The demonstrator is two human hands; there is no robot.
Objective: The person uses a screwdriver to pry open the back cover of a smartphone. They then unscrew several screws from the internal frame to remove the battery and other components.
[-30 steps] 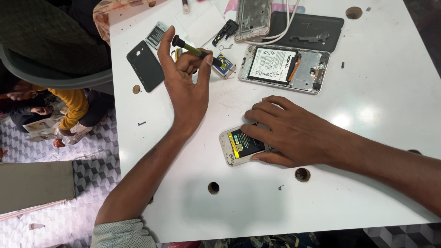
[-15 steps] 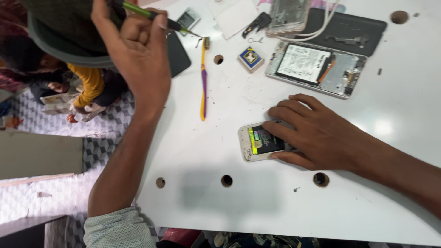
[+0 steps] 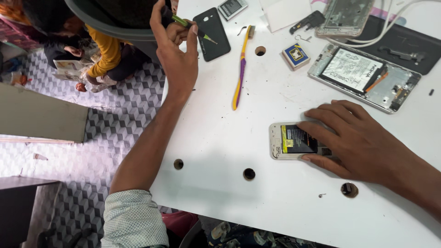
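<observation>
Lowered from the counter's (image 3: 220,151) far edge, the green-handled screwdriver (image 3: 186,24) is pinched in the left hand's (image 3: 177,55) grip beside the black phone cover (image 3: 212,33), while the opened phone (image 3: 294,141) stays pressed under the right hand's (image 3: 360,140) spread fingers.

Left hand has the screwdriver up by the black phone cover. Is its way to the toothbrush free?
Probably yes. The left hand is beside the toothbrush, with only bare table between them, though it already holds the screwdriver.

left hand (image 3: 177,55) raised past the white table (image 3: 257,183) edge, fingers pinched shut; right hand (image 3: 363,140) flat, fingers spread, on the table.
</observation>
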